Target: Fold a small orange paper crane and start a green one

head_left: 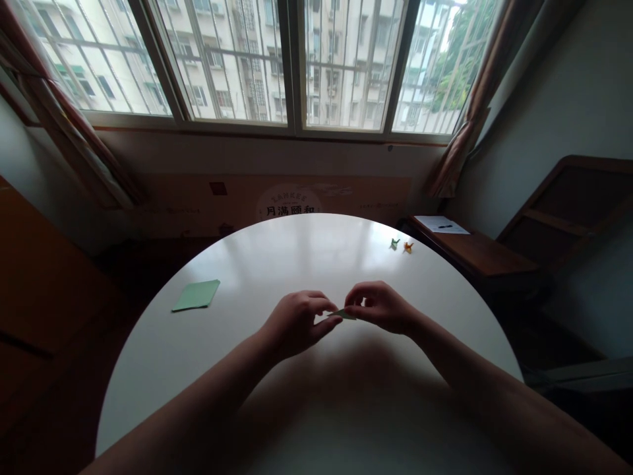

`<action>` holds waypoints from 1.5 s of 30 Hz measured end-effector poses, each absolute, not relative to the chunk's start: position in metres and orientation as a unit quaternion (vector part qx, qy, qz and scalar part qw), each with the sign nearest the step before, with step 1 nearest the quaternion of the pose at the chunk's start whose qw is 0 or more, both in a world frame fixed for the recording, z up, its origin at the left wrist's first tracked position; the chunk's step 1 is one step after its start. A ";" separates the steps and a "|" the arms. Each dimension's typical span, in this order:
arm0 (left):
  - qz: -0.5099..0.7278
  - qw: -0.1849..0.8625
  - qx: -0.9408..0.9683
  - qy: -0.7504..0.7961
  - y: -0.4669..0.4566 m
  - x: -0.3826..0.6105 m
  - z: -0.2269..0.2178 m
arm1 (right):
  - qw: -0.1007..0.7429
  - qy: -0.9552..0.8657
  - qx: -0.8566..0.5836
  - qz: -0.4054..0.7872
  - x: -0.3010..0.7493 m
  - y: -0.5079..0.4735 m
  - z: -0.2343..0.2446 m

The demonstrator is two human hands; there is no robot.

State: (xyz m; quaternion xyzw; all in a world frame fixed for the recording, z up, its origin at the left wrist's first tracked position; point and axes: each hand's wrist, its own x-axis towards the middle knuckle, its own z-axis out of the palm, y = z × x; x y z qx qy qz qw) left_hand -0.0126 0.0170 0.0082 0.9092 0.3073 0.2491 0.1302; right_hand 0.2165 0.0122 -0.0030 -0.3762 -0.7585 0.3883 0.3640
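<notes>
Near the middle of the round white table (277,257), a small folded piece of green paper (347,315) lies between my hands. My left hand (299,320) pinches its left end between thumb and fingers. From the other side my right hand (378,307) grips the same paper, thumb and fingertips closed on its upper edge. Fingers cover part of the paper, so its full shape is hidden. A stack of square green paper sheets (196,295) rests on the left of the tabletop. Toward the back right stand a small green folded-paper figure (394,243) and an orange one (408,247).
Beyond the table's right edge, a wooden chair (499,254) holds a white sheet (430,223) with a dark pen (445,227) on it. A printed box panel (346,198) stands under the barred window (341,66). Curtains (462,145) hang at the sides.
</notes>
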 end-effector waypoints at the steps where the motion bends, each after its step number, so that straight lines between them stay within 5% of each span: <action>1: 0.277 0.165 0.888 0.327 0.017 -0.012 0.010 | 0.381 -0.727 -0.382 0.424 0.214 0.012 -0.002; 7: 0.303 0.497 0.687 0.434 0.018 -0.008 0.016 | 0.414 -0.596 -0.405 0.556 0.210 0.009 0.006; 12: 0.302 0.551 0.643 0.438 0.020 -0.008 0.017 | 0.432 -0.568 -0.416 0.564 0.217 0.012 0.006; 45: 0.336 0.372 0.783 0.369 0.004 0.001 0.015 | 0.384 -0.676 -0.385 0.497 0.194 -0.004 0.002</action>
